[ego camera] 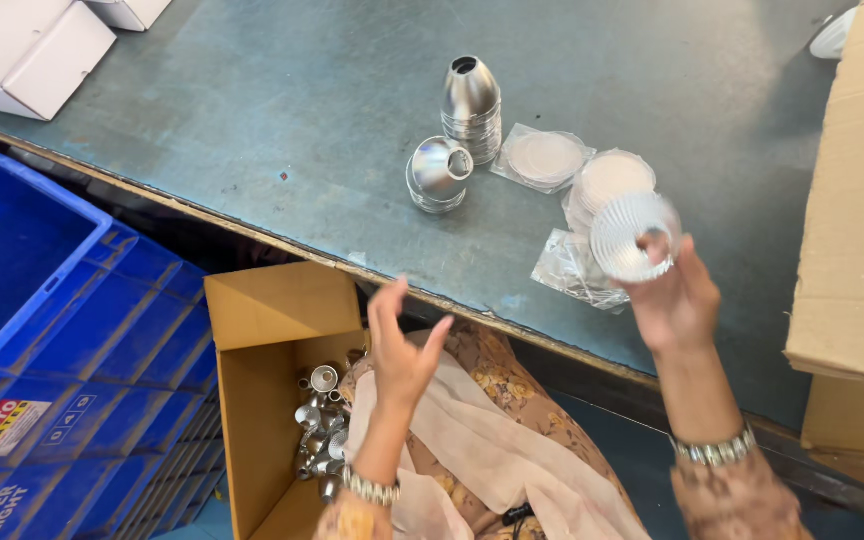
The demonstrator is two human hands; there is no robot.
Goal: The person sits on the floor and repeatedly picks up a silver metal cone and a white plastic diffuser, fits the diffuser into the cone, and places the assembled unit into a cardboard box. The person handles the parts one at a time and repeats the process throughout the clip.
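- Ribbed disc, clear and round, held up in the right hand above the near part of the table; fingers pinch its lower edge, closed on it.
- Left hand raised over the lap, fingers spread and loose, holding nothing. It hangs just past the table's near edge, above the open cardboard box.
- Table is grey-blue metal, scuffed, with a worn front edge.
- Behind the held disc: a stack of white round discs, and a flat disc in a clear bag just to its left. A crumpled clear wrapper lies under and beside the held disc, partly hidden by it.
- Further left on the table: a stack of shiny metal cups standing narrow end up, and one metal cup tipped on its side just in front, close to or touching the stack; cannot tell which.
- Cardboard box below the table holds a jumble of small metal funnel-shaped parts; the left forearm and a pale scarf cover part of it.
- Blue plastic crate sits left of the box.
- White cartons at the table's far left corner.
- Large brown carton stands at the right edge, close beside the right hand.
- Both wrists carry metal bangles.
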